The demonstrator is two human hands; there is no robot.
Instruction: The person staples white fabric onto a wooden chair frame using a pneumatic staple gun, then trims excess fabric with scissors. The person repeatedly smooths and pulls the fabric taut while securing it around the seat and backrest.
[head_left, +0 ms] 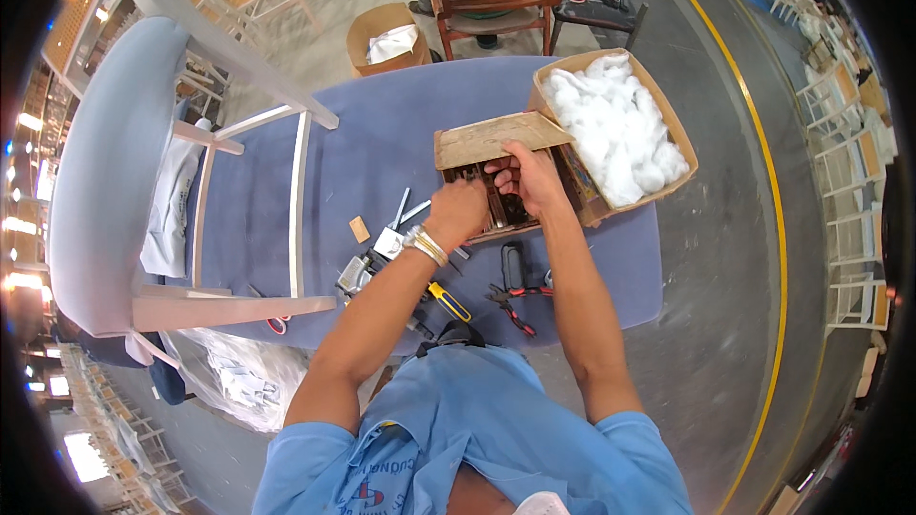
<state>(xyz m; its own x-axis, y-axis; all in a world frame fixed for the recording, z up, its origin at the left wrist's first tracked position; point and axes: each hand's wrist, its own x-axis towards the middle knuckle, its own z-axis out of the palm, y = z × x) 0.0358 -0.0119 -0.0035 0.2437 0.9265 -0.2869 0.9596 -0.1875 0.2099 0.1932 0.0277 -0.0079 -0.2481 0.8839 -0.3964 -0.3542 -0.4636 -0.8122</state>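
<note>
Both hands in wooden box (496,138): left hand (456,210), right hand (527,176) touching contents.

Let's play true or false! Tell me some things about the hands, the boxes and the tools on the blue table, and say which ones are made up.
1. Both hands are in the small wooden box. True: the left hand and right hand are together inside it.
2. The cardboard box beside it is full of red balls. False: it holds white fluffy stuffing.
3. Pliers with red handles lie on the table. True.
4. The left wrist is bare. False: it wears a bracelet.
5. A white chair lies on the table to the person's left. True.
</note>
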